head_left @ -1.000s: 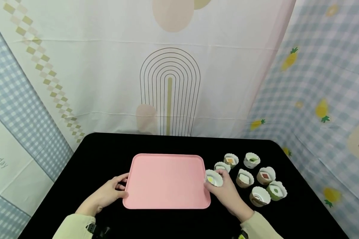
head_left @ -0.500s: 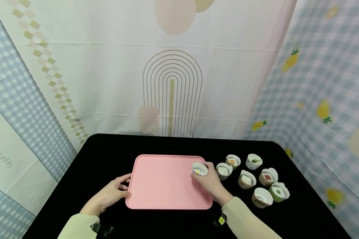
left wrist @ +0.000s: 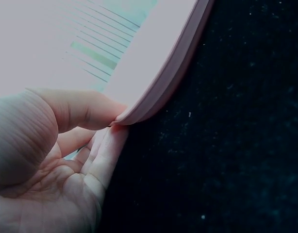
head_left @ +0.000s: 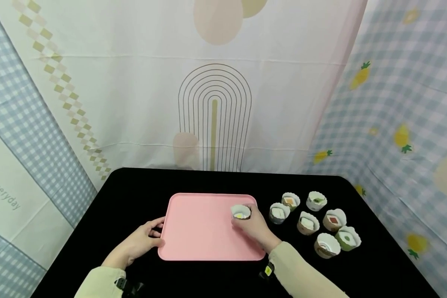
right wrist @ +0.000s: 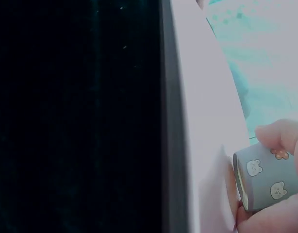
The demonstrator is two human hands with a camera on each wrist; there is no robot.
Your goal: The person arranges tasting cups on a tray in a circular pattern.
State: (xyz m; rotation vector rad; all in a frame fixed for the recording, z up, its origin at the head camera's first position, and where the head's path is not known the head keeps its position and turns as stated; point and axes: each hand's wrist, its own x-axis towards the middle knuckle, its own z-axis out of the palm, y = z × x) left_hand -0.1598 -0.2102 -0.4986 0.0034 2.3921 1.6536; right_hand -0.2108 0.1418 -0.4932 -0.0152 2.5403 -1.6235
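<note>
Baking cup point(head_left: 240, 210) held between thumb and fingers of my right hand point(head_left: 254, 226); scalloped white rim, bear print (yellow patch point(head_left: 240, 216) inside). Left hand point(head_left: 137, 243) pinches pink tray point(head_left: 203, 229).

Across the white panel point(head_left: 18, 231) of the blue-checked cloth point(head_left: 26, 124) at the far left of the head view, the word "everyday" point(head_left: 5, 192) is sloping down to the right in thin grey letters, while lettering before it is being cut off by the edge.
</note>
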